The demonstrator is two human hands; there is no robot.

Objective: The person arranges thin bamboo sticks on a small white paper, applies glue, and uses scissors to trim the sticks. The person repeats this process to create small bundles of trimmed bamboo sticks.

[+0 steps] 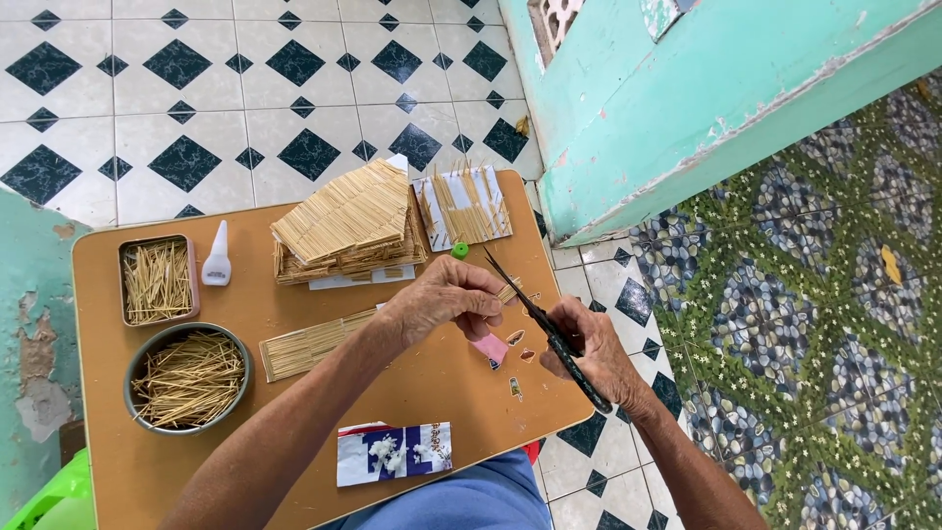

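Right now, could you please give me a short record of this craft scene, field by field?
Left hand: pinches small straw pieces
Right hand: holds black scissors, blades open near the pieces
Surface: brown board
Model: straw house
Stock: toothpick-like sticks in a rectangular tin and a round tin
Glue: small white bottle

The floor (245, 88) in the upper left has white tiles with dark diamonds. A green wall (687, 108) with chipped paint runs across the upper right. Flowery pebble tiles (805, 324) fill the right side. A brown bench (118, 461) sits lower left.
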